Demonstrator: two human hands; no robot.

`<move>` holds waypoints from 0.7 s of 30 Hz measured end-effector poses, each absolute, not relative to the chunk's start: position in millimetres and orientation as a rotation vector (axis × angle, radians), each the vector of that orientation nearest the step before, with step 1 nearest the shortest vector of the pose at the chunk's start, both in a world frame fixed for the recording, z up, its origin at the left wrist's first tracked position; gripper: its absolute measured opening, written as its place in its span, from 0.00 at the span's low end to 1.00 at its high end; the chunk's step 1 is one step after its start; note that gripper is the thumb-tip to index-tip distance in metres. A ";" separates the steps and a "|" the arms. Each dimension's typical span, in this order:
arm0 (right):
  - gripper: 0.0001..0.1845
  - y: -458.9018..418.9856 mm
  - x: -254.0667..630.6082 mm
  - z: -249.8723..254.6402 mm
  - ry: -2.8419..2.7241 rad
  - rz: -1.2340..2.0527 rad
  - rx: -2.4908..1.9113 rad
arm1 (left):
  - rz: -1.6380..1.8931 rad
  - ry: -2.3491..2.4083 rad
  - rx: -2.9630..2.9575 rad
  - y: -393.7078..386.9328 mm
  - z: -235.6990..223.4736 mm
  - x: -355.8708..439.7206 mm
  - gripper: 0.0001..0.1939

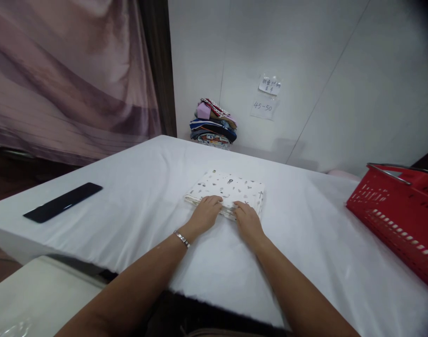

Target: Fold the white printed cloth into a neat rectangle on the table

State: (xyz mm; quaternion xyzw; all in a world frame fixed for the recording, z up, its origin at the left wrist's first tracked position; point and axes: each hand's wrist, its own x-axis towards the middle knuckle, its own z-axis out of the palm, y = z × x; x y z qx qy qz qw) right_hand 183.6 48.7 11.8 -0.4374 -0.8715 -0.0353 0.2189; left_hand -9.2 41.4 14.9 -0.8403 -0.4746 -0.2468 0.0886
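Cloth (231, 187), white w/ small dark & grey prints, lies folded flat mid-table, a bit nearer the far edge. I count several layers at its near edge; exact no. can't be told from my feed. Corners roughly squared, top face fairly smooth.

L hand (207, 213): at cloth's near edge, left of ctr. Fingers close together, slightly bent, tips on top face. R hand (248, 220): same edge, right of ctr, fingers likewise close & bent, tips on top. Small gap btwn hands. Thumbs unclear to me; can't tell if either hand pinches the layers or only presses. Bracelet (182, 238), silver-toned, on L wrist.

Table (305, 234): white cover, lightly creased. Black slab (63, 202) lies flat near its left end, well apart from cloth. Red basket (399, 215) at right, slotted walls, metal handle, partly out of frame. Clothes pile (214, 124), mixed colours, by the wall just past table's far edge; base hidden from me. Two notes (264, 107) on wall, lower reads "45-50". Curtain (69, 79), pinkish, far left.
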 end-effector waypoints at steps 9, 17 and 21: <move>0.12 51.8 186.4 4.1 -2.395 -0.136 -1.074 | -0.731 -1.446 -2.574 40.6 18.6 -9.3 0.09; 0.18 45.1 188.2 7.7 -2.386 -0.109 -1.071 | -0.722 -1.463 -2.582 39.8 21.6 -9.3 0.08; 0.16 47.5 189.0 4.0 -2.390 -0.086 -1.077 | -0.734 -1.499 -2.585 43.1 15.4 -9.7 0.08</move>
